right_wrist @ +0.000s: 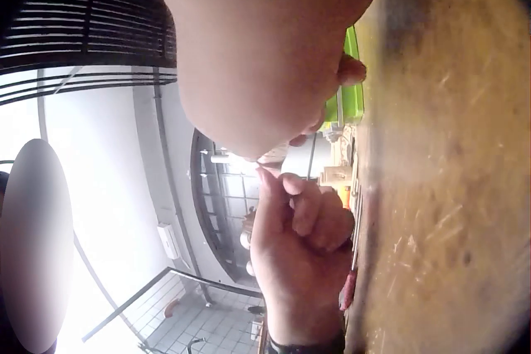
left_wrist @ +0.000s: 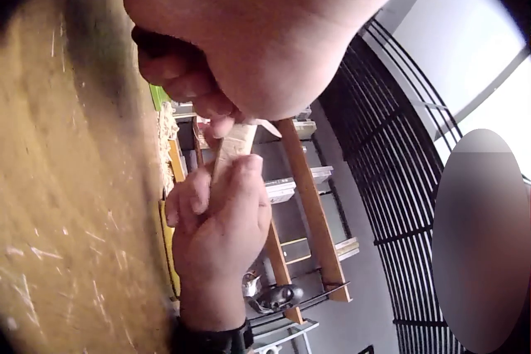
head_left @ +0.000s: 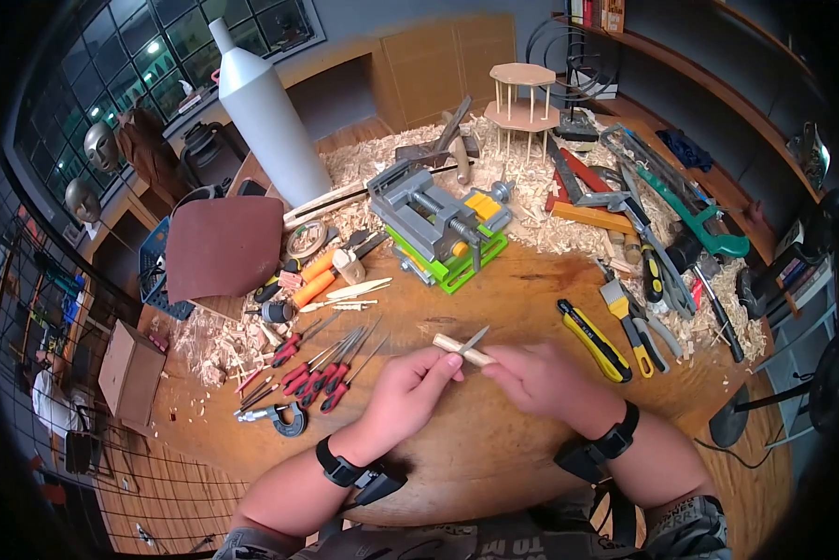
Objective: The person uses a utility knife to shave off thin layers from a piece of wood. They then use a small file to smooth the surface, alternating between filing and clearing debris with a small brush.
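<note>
Just above the table's near part, a short light wooden stick point(head_left: 447, 343) and a narrow pointed piece point(head_left: 476, 338) cross between the two hands. Whether the pointed piece is metal or wood, I cannot tell. My left hand point(head_left: 405, 396) pinches at the crossing, thumb on top. At the stick's other end my right hand point(head_left: 543, 378) grips it with thumb and fingers. The left wrist view shows the stick point(left_wrist: 235, 145) rising from my right hand point(left_wrist: 220, 225) toward my left hand point(left_wrist: 241, 30). The right wrist view mostly hides both pieces.
Red-handled files point(head_left: 317, 378) and a micrometer point(head_left: 289, 420) lie left. A yellow cutter point(head_left: 594, 341) and a brush point(head_left: 625, 313) lie right. Behind stand a grey vise point(head_left: 429, 215) on a green base and an octagonal wooden model point(head_left: 522, 114) amid wood shavings point(head_left: 531, 229).
</note>
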A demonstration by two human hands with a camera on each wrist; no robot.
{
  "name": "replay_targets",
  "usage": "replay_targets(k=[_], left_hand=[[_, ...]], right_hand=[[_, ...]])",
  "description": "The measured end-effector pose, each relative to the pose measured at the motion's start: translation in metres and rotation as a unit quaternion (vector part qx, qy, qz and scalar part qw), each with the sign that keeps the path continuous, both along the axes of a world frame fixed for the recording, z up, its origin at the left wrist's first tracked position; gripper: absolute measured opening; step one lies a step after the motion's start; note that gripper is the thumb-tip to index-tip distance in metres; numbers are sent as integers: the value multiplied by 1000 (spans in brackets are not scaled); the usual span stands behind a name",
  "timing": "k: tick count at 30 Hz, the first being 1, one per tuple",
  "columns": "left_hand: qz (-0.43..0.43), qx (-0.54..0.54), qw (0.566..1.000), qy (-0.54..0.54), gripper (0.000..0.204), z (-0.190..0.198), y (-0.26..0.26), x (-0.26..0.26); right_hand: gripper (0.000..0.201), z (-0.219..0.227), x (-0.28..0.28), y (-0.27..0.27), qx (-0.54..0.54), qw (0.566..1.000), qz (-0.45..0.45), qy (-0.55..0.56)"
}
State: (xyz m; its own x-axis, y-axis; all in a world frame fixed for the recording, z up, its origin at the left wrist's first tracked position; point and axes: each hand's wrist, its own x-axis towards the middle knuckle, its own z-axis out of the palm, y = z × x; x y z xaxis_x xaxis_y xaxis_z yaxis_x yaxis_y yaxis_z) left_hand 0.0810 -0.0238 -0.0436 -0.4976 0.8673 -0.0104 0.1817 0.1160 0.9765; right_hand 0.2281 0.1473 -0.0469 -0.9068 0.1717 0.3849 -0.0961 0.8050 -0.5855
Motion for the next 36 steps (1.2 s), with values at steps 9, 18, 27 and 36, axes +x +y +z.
replay_targets(k=[9, 18, 27, 36], left_hand=[[-8, -30, 998, 47, 34, 5, 0, 0], [-7, 9, 996, 93, 33, 3, 0, 5], [-31, -11, 996, 85, 31, 4, 3, 6], [-15, -21, 998, 53, 33, 2, 2, 9]], right_hand=[[24, 2, -2, -1, -93, 994, -16, 60], [28, 4, -4, -2, -160, 987, -2, 27], [28, 3, -4, 0, -159, 987, 9, -11], [27, 2, -4, -1, -174, 985, 5, -18]])
